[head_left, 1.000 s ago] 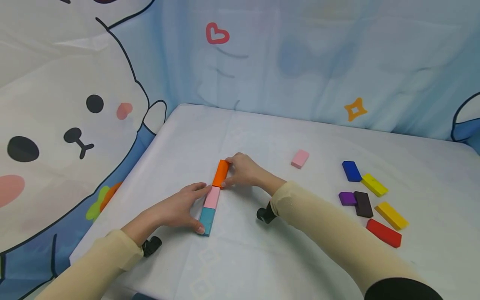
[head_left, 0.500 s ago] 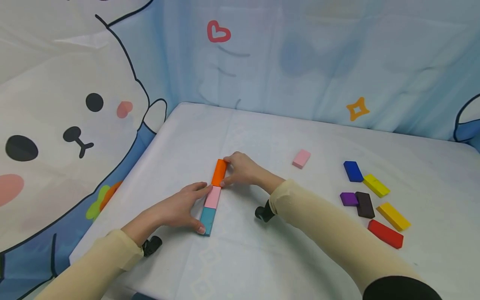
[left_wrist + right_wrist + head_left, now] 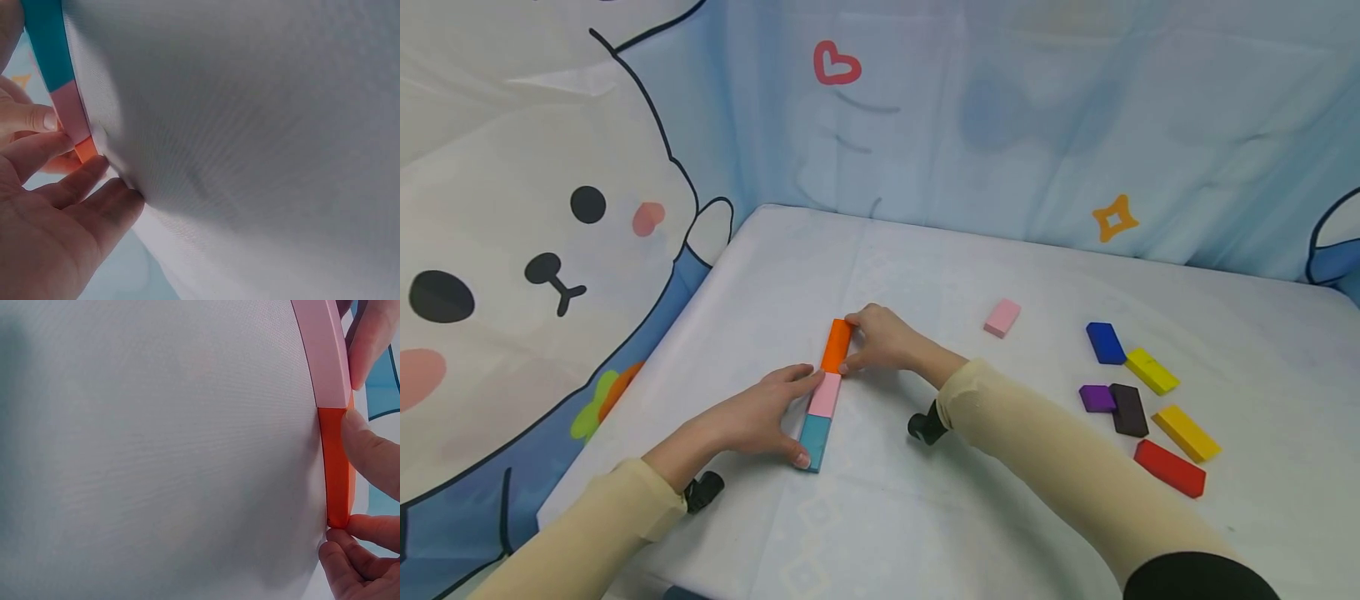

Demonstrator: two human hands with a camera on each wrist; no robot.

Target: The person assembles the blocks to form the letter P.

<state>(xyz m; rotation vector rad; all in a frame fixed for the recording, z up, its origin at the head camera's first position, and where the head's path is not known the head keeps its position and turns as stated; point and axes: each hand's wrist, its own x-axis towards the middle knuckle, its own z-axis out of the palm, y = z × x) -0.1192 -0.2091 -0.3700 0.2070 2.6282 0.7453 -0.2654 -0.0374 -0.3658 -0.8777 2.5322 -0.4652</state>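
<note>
In the head view, a teal block (image 3: 815,442), a pink block (image 3: 824,395) and an orange block (image 3: 837,346) lie end to end in a slanting row on the white-covered table. My left hand (image 3: 757,417) spans the left side of the row, its thumb on the teal block's near end and its index fingertip at the pink block's far end. On the right side, my right hand (image 3: 887,337) pinches the orange block between thumb and index finger. The right wrist view shows that thumb beside the joint between pink (image 3: 324,350) and orange (image 3: 337,465).
A second pink block (image 3: 1002,318) lies alone behind the right hand. Farther right are blue (image 3: 1105,343), yellow (image 3: 1152,372), purple (image 3: 1097,398), dark brown (image 3: 1129,410), golden yellow (image 3: 1187,433) and red (image 3: 1171,468) blocks. A printed curtain (image 3: 925,125) hangs behind the table.
My right hand has moved the orange block slightly left, bringing it closer into line with the pink one. The left hand and the other blocks stay where they were.
</note>
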